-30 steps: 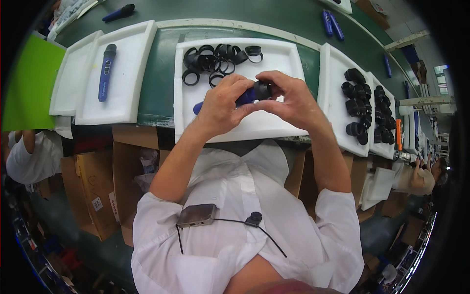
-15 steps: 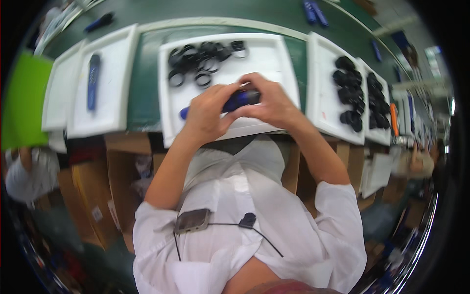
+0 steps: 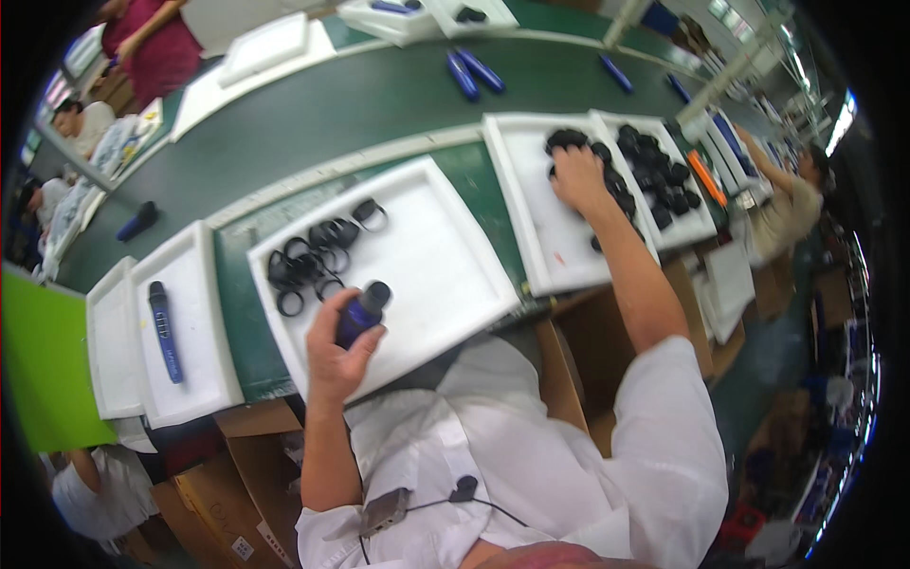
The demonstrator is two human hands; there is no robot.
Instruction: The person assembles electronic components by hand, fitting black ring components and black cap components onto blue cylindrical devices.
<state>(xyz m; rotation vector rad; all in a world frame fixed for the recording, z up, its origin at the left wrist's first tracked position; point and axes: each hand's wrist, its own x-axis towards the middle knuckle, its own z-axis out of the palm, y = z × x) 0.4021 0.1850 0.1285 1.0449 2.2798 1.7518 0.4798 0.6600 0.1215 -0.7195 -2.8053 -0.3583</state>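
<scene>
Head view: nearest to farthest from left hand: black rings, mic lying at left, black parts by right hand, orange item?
1. Black rings: just beyond the left hand.
2. Mic: left, in a white tray.
3. Black parts: right, at the right hand.
4. Orange item: far right.

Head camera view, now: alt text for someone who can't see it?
A person's left hand holds a blue microphone handle; the right hand reaches among black parts in a white tray. Black rings lie in another tray.

green panel [image 3: 43,365] at left — cardboard boxes [image 3: 210,503] below — orange strip [image 3: 706,178], perhaps plastic, at right
</scene>
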